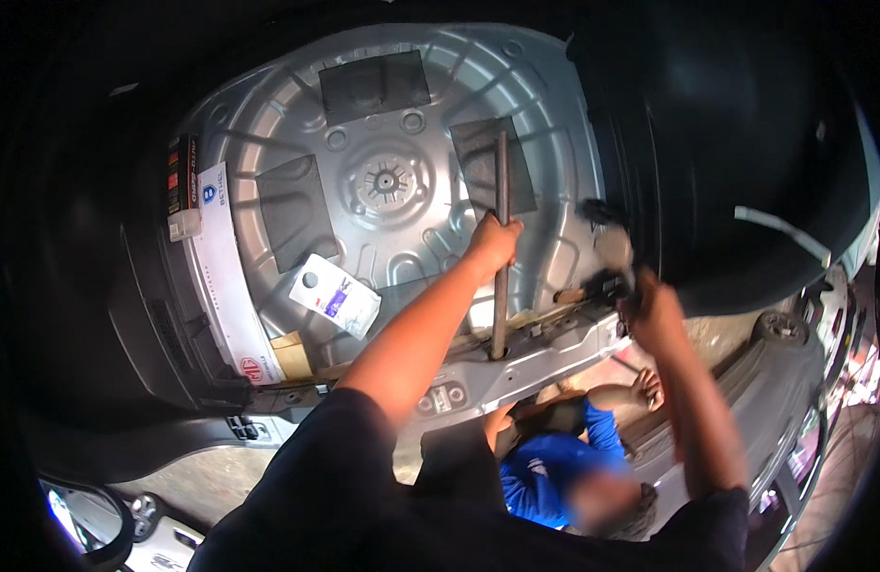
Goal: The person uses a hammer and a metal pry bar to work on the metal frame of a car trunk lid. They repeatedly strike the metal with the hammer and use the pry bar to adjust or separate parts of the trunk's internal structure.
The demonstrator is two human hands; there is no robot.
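My left hand (493, 246) is closed round a long metal bar (502, 181). The bar's lower end meets the metal sill at the boot's rear edge, and its upper part passes over a dark square pad (483, 157). To the right, my right hand (655, 307) is closed on a dark tool (610, 282) smeared by motion. Its kind cannot be made out. Beneath both hands lies the car boot's bare spare-wheel well (438, 181).
More dark pads (297, 212) lie in the well. A white card (335, 296), a long white box (232, 286) and a dark box (181, 186) are at the left. Below the sill (554, 357) a co-worker in a blue shirt (545, 467) crouches beside the bumper.
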